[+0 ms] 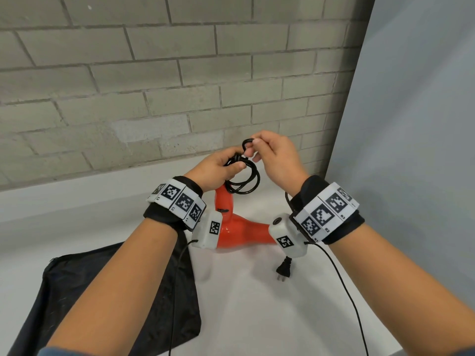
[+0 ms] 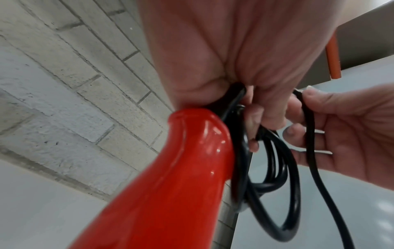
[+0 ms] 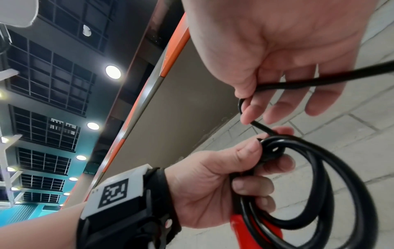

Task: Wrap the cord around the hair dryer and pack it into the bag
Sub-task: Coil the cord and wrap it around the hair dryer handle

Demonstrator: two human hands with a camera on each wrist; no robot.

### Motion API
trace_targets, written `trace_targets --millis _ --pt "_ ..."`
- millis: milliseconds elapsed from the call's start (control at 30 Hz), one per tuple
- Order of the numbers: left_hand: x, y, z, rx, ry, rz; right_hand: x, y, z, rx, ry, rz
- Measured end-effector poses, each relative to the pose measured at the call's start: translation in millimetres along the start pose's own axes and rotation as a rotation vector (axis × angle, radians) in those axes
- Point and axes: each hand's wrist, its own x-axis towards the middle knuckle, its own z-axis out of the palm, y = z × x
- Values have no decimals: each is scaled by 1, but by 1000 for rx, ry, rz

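Gripping coiled cord (image 1: 244, 179) on hair dryer (image 1: 239, 227), left hand (image 1: 218, 168); right hand (image 1: 275, 158) fingers pinching cord; bag (image 1: 102, 291) flat alongside.

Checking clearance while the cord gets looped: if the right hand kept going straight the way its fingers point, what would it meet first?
Probably the left hand, which holds the cord coils at the hair dryer handle; the right hand points at it from close by, though depth is unclear.
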Motion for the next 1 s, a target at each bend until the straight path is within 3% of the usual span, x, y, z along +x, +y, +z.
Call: trace_targets --millis 167,233,300,400,467,567,767,833,900,1000 --pt "0 -8 4 -46 149 -27 -11 10 -13 -205 29 38" --pt "0 -10 6 -63 202 -29 -23 27 -21 -389 53 167" --pt "-1 -11 8 -85 234 -39 -40 47 -27 -551 1 389" --pt "-1 -8 10 -156 269 -44 -69 71 -29 -754 -362 722" --pt "0 -5 10 -209 288 -52 -85 85 -23 -808 -602 842" --pt "0 -3 13 -251 316 -62 -101 103 -12 -797 -717 924" --pt "3 4 12 -327 427 -52 -93 117 -10 -702 -765 993" --pt "5 4 11 -386 433 -40 -85 116 -15 -720 -753 948" --pt "5 2 10 -383 454 -45 -76 114 -22 -688 -667 907" --pt "5 -1 11 -344 475 -63 -60 102 -32 -421 -422 780"
